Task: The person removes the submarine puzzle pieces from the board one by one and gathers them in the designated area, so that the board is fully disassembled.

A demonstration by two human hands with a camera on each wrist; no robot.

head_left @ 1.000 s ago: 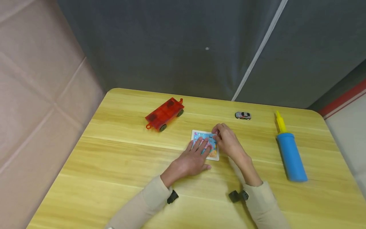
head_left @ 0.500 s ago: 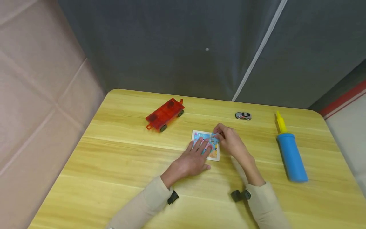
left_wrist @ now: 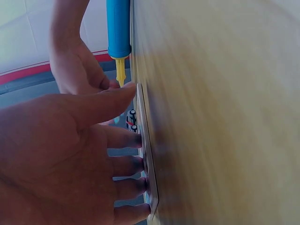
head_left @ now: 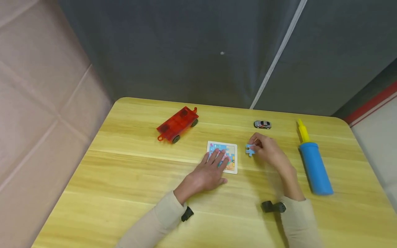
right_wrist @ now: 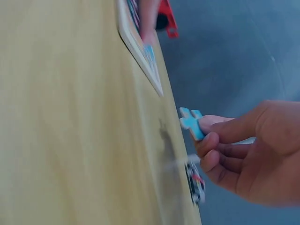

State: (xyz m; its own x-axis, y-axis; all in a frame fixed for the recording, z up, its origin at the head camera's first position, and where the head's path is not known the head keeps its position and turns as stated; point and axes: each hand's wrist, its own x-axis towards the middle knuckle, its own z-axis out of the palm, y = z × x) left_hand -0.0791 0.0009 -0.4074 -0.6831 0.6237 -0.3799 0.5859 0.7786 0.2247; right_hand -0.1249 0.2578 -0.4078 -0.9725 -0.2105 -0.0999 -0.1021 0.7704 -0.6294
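A small square jigsaw puzzle in a white frame lies on the wooden table. My left hand rests flat on it, fingers spread and pressing its surface; the left wrist view shows the straight fingertips against the board. A bare pale patch shows at the puzzle's upper right. To the right of the board, my right hand pinches a light blue puzzle piece between thumb and fingers. In the right wrist view the puzzle piece is held above the table, apart from the board.
A red toy wagon stands behind the board to the left. At the back right is a small silver toy car. Farther right lies a blue hand pump with a yellow nozzle. A dark curtain hangs behind the table.
My right hand has lifted the blue puzzle piece out of the board's upper right corner and carried it to the right. The left hand has stayed in place on the board.
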